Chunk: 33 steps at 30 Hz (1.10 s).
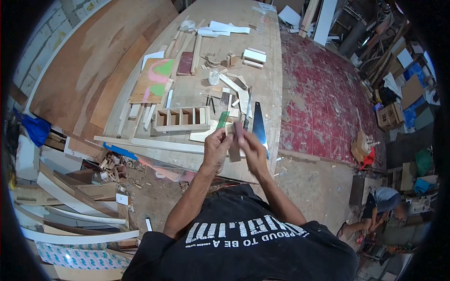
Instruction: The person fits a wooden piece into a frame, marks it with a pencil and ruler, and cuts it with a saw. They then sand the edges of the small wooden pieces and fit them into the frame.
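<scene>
Over the front edge of the workbench, my left hand (216, 151) is closed, thumb and fingers pinching a small brown wooden piece (235, 152). My right hand (254, 152) is closed on a reddish-brown strip (239, 132) that looks like sandpaper, held against the piece. The fingers partly cover both. Just beyond my hands lie a green strip (223, 119) and several pale wood offcuts (243, 100). A handsaw (258, 131) rests flat to the right of my right hand. Left of my left hand stands a small wooden box with compartments (182, 119).
The workbench (243, 28) also bears a painted board (153, 79), a clear jar (213, 77), a small white-topped wooden block (254, 57) and a long pale strip (154, 144) along its front. Curved boards (79, 213) are stacked lower left. Another person (380, 206) crouches at lower right.
</scene>
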Motion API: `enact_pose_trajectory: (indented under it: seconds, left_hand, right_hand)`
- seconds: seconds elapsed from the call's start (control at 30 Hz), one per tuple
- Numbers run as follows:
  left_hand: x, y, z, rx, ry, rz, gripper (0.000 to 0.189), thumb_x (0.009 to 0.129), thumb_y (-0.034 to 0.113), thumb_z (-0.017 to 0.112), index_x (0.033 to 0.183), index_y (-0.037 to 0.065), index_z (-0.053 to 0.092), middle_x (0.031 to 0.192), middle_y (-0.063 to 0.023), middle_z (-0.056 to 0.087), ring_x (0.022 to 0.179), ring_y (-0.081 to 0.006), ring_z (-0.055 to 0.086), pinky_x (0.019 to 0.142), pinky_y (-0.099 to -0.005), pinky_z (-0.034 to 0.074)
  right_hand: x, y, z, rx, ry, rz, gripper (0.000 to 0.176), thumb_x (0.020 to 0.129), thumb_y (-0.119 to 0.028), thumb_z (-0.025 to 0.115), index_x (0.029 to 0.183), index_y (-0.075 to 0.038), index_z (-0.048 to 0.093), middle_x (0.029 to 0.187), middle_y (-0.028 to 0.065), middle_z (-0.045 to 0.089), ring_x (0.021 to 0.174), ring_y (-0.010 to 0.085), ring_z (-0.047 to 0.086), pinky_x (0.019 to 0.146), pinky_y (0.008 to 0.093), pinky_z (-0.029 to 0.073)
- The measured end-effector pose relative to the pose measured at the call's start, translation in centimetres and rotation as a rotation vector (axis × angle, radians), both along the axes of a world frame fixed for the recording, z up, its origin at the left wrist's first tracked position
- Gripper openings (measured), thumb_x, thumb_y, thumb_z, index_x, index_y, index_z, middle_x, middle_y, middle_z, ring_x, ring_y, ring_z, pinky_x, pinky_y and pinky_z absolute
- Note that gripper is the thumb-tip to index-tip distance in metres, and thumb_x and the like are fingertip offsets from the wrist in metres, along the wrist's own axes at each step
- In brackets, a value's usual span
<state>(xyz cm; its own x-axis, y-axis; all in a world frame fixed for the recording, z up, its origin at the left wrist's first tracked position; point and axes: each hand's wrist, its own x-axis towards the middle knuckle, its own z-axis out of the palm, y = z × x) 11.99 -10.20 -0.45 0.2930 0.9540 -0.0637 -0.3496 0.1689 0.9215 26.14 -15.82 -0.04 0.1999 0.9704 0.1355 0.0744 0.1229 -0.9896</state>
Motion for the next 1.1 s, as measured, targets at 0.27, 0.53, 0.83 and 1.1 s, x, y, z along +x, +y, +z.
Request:
enact_pose_trajectory:
  seconds: [0.27,0.53,0.83,1.1]
  left_hand:
    - [0.6,0.8,1.3,-0.070,-0.117,0.137,0.016,0.095,0.005,0.061,0.109,0.000,0.067,0.093,-0.0023,0.069,0.074,-0.0049,0.059,0.067,-0.0201,0.047]
    - [2.0,0.3,1.8,-0.026,-0.042,0.073,0.017,0.098,0.008,0.058,0.110,0.000,0.065,0.092,-0.0003,0.067,0.077,-0.0050,0.059,0.069,-0.0217,0.048]
    - [0.4,-0.3,3.2,-0.160,0.099,-0.274,0.030,0.098,0.012,0.055,0.126,0.000,0.055,0.090,-0.0020,0.063,0.078,-0.0090,0.064,0.058,-0.0236,0.055]
    - [-1.7,0.5,3.0,-0.028,0.149,-0.167,0.039,0.082,0.002,0.075,0.117,0.001,0.057,0.092,-0.0062,0.069,0.079,-0.0090,0.064,0.059,-0.0218,0.050]
  right_hand:
    - [-1.7,-3.6,-0.2,0.066,0.052,0.027,0.036,0.096,-0.016,0.063,0.128,0.001,0.061,0.113,0.0097,0.063,0.103,0.0174,0.058,0.087,0.0300,0.046]
    - [-1.0,-1.4,-0.6,0.141,0.056,-0.037,0.040,0.097,-0.015,0.063,0.132,0.002,0.057,0.121,0.0111,0.061,0.112,0.0187,0.057,0.095,0.0306,0.045]
    - [3.5,2.2,2.8,0.057,0.326,-0.097,0.041,0.096,-0.017,0.063,0.132,0.001,0.058,0.120,0.0103,0.063,0.107,0.0168,0.058,0.090,0.0293,0.048]
    - [5.7,0.7,2.3,-0.018,0.017,0.122,0.039,0.095,-0.020,0.065,0.129,0.000,0.061,0.121,0.0097,0.061,0.107,0.0169,0.058,0.090,0.0303,0.047]
